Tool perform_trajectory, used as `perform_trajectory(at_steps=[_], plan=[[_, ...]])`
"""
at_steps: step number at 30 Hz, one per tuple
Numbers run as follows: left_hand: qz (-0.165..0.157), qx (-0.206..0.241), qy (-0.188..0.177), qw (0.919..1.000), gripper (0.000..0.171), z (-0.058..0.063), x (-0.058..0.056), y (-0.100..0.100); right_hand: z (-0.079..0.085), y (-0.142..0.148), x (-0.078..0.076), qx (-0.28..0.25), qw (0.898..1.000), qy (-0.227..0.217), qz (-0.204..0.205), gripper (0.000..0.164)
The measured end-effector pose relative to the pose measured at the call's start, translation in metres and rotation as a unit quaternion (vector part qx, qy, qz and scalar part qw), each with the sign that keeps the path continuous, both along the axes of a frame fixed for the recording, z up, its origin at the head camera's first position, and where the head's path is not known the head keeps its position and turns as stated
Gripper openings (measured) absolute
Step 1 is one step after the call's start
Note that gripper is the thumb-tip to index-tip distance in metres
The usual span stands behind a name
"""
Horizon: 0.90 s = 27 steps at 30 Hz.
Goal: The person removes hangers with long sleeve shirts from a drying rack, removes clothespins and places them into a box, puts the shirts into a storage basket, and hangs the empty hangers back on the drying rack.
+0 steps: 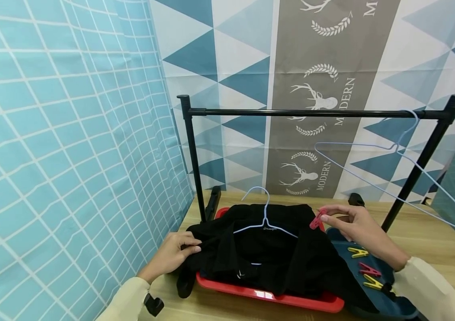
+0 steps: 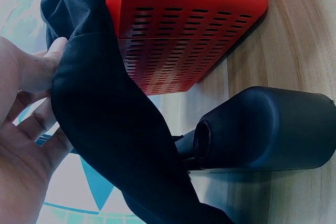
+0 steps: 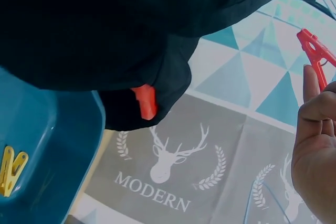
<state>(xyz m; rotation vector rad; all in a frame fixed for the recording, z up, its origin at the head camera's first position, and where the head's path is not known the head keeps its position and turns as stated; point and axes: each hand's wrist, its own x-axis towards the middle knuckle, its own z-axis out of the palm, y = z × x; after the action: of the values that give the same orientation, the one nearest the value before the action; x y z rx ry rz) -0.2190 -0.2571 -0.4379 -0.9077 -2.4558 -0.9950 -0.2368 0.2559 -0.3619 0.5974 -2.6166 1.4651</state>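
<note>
in the head view, the black top (image 1: 279, 254) lies over the red basket (image 1: 267, 295), with its long way going side to side, and the blue hanger (image 1: 265, 220) sits at its neck with the hook up. your left hand (image 1: 170, 254) pinches the cloth at the left end. your right hand (image 1: 360, 227) holds a pink clip (image 1: 317, 220) between finger and thumb. the clip slants down and to the left, and its low end shows over the top's right side, so the cloth is down and left of those fingers. your right hand is the near one there; your left is well away. in the left wrist view, your thumb is at the edge of the cloth and your other fingertips go behind it. in the right wrist view, the clip sticks up from your hand, and a bit of patterned backdrop (image 3: 226, 77) shows between clip and cloth, so they look apart. i cannot tell how wide the clip's mouth is.
</note>
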Motion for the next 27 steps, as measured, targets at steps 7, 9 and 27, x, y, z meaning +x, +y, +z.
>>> perform_trajectory(at_steps=[7,9,27], plan=[[0.003,-0.004,0.002,1.0,0.013,0.0,0.0,0.0,-0.005,0.007,0.0,0.001,1.0,-0.007,-0.01,0.039],[0.003,-0.003,0.001,1.0,0.013,0.0,0.0,0.0,-0.006,0.008,-0.001,0.002,1.0,-0.006,-0.013,0.038],[0.003,-0.002,0.005,1.0,0.014,0.002,0.003,0.001,-0.027,0.028,-0.002,0.032,0.997,-0.042,-0.057,0.049]])
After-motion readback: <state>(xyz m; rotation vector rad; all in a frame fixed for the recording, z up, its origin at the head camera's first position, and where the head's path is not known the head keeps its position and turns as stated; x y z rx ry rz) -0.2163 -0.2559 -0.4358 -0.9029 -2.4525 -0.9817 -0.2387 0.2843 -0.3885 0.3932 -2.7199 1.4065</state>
